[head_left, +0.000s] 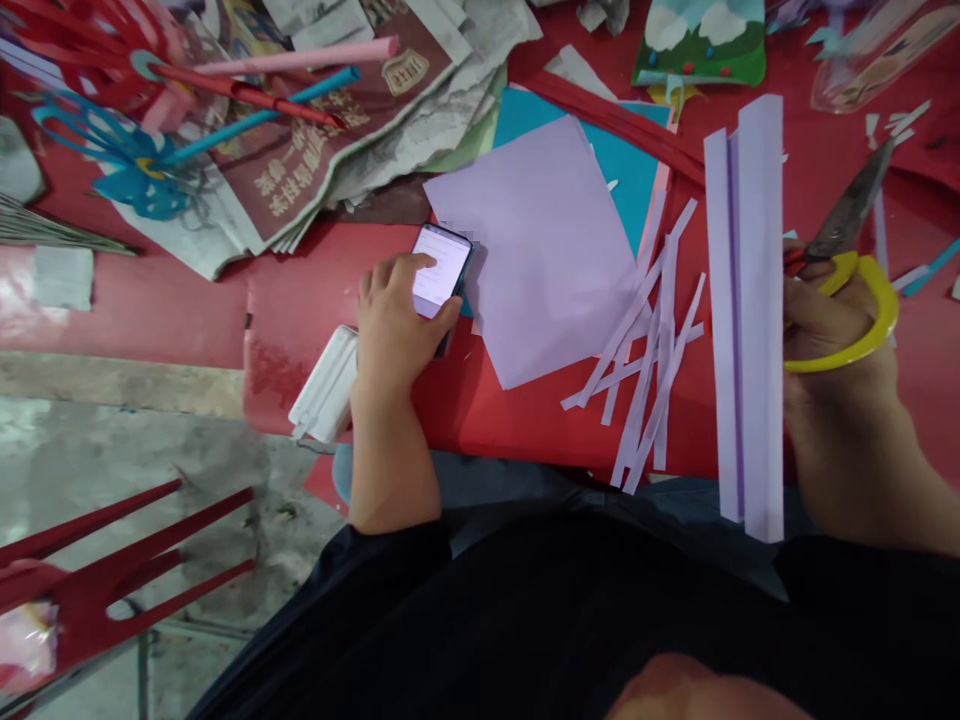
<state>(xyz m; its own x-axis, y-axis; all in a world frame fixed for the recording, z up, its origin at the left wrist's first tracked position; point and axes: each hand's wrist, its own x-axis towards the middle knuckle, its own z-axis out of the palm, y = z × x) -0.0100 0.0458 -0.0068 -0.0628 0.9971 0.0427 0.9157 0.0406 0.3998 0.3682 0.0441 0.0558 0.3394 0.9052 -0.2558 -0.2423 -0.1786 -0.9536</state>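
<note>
My left hand (pixel 394 325) rests on a lit smartphone (pixel 442 272) lying on the red table (pixel 322 290), the index finger on the screen and the thumb against its side. My right hand (pixel 829 335) is closed round the yellow handles of a pair of scissors (pixel 855 250), whose blades point up and right. The same hand seems to hold a folded lilac paper (pixel 746 320) upright in front of it. A lilac sheet (pixel 544 245) lies flat between the hands, with several cut lilac strips (pixel 649 360) beside it.
A white box-like object (pixel 326 385) sits at the table's near edge left of my wrist. Crumpled newspapers (pixel 360 110), paper tubes and a blue paper butterfly (pixel 131 165) fill the far left. Blue paper (pixel 626 165) and a red strip lie behind the lilac sheet.
</note>
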